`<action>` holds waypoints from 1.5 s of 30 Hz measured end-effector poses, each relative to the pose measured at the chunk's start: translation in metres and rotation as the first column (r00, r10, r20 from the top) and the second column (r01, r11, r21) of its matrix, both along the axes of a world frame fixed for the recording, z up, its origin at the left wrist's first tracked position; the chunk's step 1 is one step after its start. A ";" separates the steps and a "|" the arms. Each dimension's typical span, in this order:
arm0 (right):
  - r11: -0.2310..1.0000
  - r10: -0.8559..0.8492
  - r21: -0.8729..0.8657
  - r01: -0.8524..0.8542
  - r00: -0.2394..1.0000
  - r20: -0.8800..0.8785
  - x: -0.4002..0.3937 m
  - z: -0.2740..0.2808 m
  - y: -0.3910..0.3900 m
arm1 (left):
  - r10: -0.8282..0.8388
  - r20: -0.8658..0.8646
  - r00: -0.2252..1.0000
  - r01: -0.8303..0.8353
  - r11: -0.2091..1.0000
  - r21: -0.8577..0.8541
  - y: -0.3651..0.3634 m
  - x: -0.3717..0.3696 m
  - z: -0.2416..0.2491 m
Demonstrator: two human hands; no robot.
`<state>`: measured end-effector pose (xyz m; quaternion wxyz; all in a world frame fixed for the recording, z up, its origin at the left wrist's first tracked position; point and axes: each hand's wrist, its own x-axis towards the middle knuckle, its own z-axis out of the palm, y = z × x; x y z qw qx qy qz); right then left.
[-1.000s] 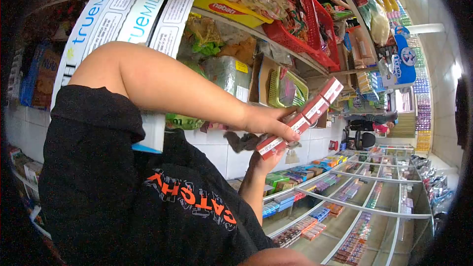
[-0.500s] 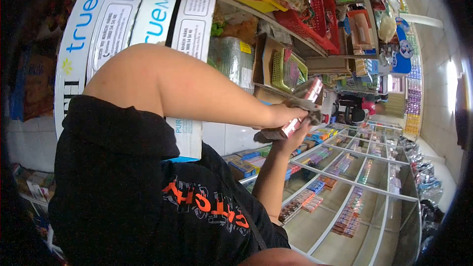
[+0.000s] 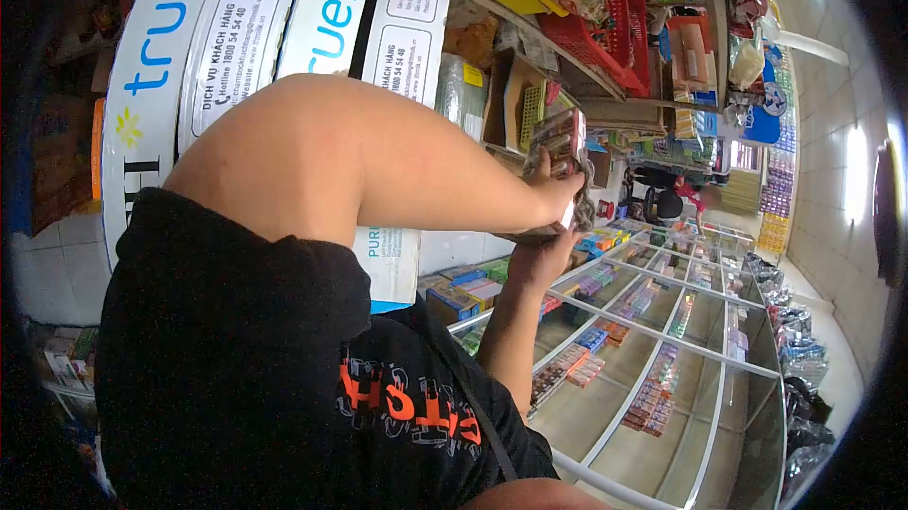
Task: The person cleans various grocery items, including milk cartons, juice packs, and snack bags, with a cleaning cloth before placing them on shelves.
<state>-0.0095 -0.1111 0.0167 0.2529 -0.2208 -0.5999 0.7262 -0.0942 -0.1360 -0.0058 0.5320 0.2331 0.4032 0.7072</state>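
Note:
The view lies on its side, with the ceiling to the right. A small reddish-brown boxed pack (image 3: 566,132) with a glossy surface is held up in front of me. Across the upper middle reaches my left arm, and my left hand (image 3: 556,196) is closed on the pack, fingers over its face. My right hand (image 3: 547,257) comes up from below to the pack's near end, its fingers closed on a bunched grey cloth (image 3: 584,206) that lies against the pack. The fingers partly hide both.
White milk cartons (image 3: 227,37) stack close beside my left arm. A glass display counter (image 3: 643,359) with rows of small packs runs along my right. Red baskets (image 3: 615,37) and goods fill the shelves ahead; a person (image 3: 695,196) is farther back.
The pack has turned so that its broad face shows, where its narrow pale side showed before. Both hands have shifted slightly, and my view has moved a little.

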 end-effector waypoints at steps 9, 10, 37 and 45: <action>0.878 -0.387 0.352 0.323 0.913 0.128 -0.013 0.050 0.061 | 0.009 0.132 0.991 -0.026 0.992 0.124 0.007 0.041 0.008; 0.892 -0.376 0.322 0.316 0.915 0.144 -0.015 0.058 0.050 | 0.045 0.198 0.979 -0.077 0.984 0.159 0.008 0.041 0.011; 0.692 -0.114 0.692 0.205 0.978 -0.176 -0.003 0.051 0.026 | -0.312 0.254 0.916 0.310 0.950 0.049 -0.042 -0.011 0.048; 0.555 -0.153 0.804 0.213 0.976 -0.153 0.003 0.048 0.020 | -0.253 0.213 0.944 0.249 0.967 0.048 -0.041 0.001 0.058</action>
